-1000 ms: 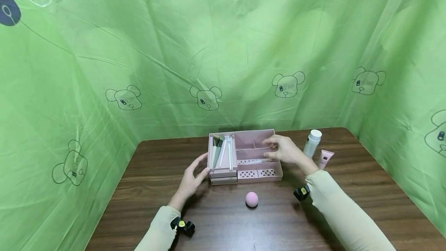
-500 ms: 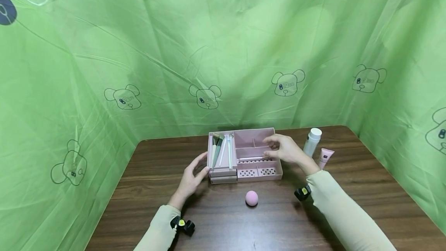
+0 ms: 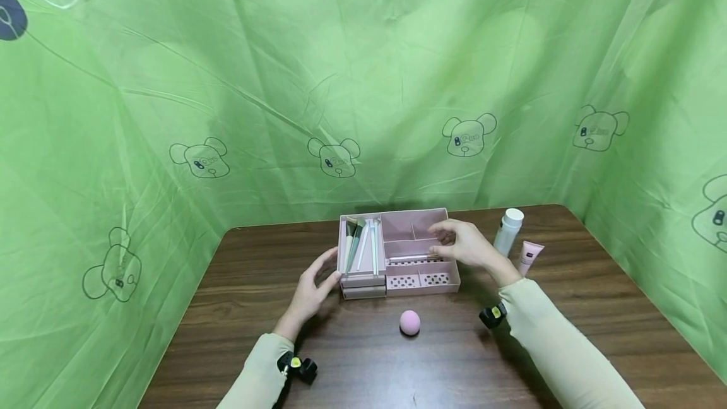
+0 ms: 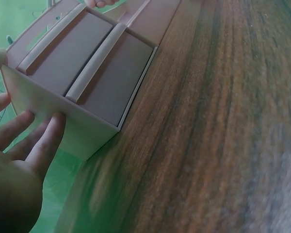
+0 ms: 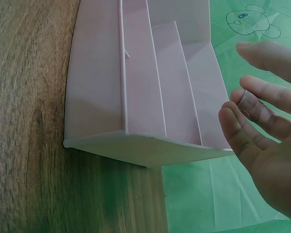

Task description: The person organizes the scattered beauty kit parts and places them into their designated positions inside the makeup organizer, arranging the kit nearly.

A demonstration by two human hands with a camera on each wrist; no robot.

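A pink organizer (image 3: 417,212) stands on the table, two closed drawers (image 4: 104,73) at its lower left. Several makeup brushes (image 3: 363,248) lie in its top left tray. Another thin brush (image 3: 407,259) lies in the middle right compartment, one end partly hidden by my right hand. My left hand (image 3: 309,292) rests against the organizer's left side, fingertips on the wall and thumb near the front corner. My right hand (image 3: 466,243) is over the right compartments, fingers loosely bent and apart, holding nothing; in the right wrist view it is beside the organizer's right end.
A pink ball-shaped sponge (image 3: 410,322) sits in front of the organizer on the brown wooden table (image 3: 369,371). To the right stand a white-capped bottle (image 3: 508,232) and a small pink tube (image 3: 530,256). Green cloth (image 3: 397,81) hangs behind and at both sides.
The brush in the middle compartment has shifted slightly toward the back, showing more of the spotted floor in front of it. Both hands have stayed nearly still.
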